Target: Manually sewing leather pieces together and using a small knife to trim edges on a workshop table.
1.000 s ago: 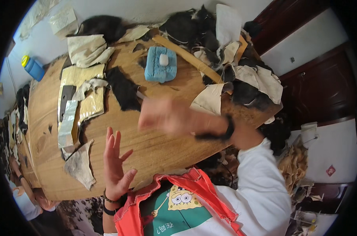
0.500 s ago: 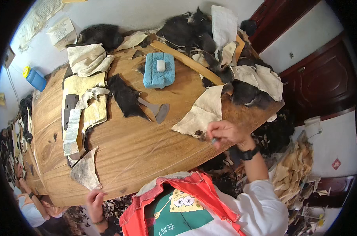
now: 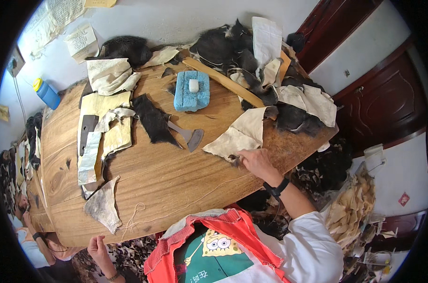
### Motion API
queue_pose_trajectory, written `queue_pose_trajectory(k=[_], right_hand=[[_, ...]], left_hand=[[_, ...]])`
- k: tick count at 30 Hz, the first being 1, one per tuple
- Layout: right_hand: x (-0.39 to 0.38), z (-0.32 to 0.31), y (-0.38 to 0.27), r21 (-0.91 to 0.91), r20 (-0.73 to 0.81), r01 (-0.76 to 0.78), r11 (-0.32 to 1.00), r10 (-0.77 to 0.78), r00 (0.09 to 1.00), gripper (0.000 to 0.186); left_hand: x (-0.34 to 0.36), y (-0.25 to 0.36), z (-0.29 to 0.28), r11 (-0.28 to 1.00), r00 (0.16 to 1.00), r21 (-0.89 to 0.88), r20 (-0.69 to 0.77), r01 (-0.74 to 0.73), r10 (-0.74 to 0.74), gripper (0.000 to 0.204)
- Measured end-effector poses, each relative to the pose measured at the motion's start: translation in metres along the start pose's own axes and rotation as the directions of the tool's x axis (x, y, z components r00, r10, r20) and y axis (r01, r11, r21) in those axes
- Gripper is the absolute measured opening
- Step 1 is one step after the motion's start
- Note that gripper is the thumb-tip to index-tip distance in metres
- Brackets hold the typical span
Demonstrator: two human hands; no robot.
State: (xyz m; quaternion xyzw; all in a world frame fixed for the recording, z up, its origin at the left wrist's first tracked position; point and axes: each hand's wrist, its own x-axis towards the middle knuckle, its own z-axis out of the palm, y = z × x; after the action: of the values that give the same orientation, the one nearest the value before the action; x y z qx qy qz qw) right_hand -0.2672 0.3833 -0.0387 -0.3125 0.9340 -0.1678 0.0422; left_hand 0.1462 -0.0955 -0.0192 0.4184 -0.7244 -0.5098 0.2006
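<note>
My right hand [image 3: 258, 164] is over the lower corner of a cream hide piece [image 3: 236, 133] with dark fur at its tips. Its fingers are bent together against that corner, and what they hold is hidden. A pale thread [image 3: 195, 200] trails slack across the wood from near this hand, ending in loose loops close to the front edge. My left hand [image 3: 99, 252] is off that edge with loosely curled fingers, nothing visible in them. Just above it lies a grey triangular hide piece [image 3: 103, 207]. Farther in, an axe-shaped blade [image 3: 193, 139] lies partly beside a black fur piece [image 3: 152, 118].
The wooden table [image 3: 162, 184] carries a blue foam block [image 3: 191, 101] with a small white piece on it, a wooden strip [image 3: 223, 81], layered patterns [image 3: 87, 162] and fur scraps. A blue bottle [image 3: 48, 96] stands at left. Another person's arm [image 3: 41, 240] is at lower left.
My right hand has moved left onto the cream hide's corner. The left hand has dropped down and left from the table edge. The thread, taut before, now lies slack with loops.
</note>
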Motion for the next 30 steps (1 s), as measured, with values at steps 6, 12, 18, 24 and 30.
queue_pose_trajectory(k=[6, 12, 18, 24, 30], right_hand=[[0.026, -0.025, -0.004, -0.028, 0.094, -0.029, 0.999, 0.031, 0.995, 0.022], [0.061, -0.100, 0.017, 0.140, -0.130, 0.181, 0.973, -0.163, 0.978, 0.019], [0.123, -0.137, 0.152, -0.591, -0.148, 0.392, 0.705, -0.572, 0.807, 0.026], [0.137, -0.331, 0.323, -0.624, -0.616, -0.724, 0.293, 0.387, 0.687, 0.040], [0.203, -0.214, 0.083, -0.275, -0.540, -0.244, 0.930, 0.061, 0.839, 0.043]], left_hand=[[-0.005, -0.023, -0.036, 0.993, 0.980, -0.012, -0.160, 0.118, -0.119, 0.024], [-0.011, -0.020, -0.082, 0.978, 0.995, 0.209, -0.103, 0.003, 0.019, 0.020], [-0.004, -0.013, -0.142, 0.910, 0.983, 0.413, -0.148, -0.038, 0.109, 0.020], [0.016, -0.014, -0.126, 0.886, 0.947, 0.452, -0.317, 0.105, 0.050, 0.021], [0.066, 0.010, -0.044, 0.684, 0.884, 0.723, -0.251, -0.100, 0.395, 0.013]])
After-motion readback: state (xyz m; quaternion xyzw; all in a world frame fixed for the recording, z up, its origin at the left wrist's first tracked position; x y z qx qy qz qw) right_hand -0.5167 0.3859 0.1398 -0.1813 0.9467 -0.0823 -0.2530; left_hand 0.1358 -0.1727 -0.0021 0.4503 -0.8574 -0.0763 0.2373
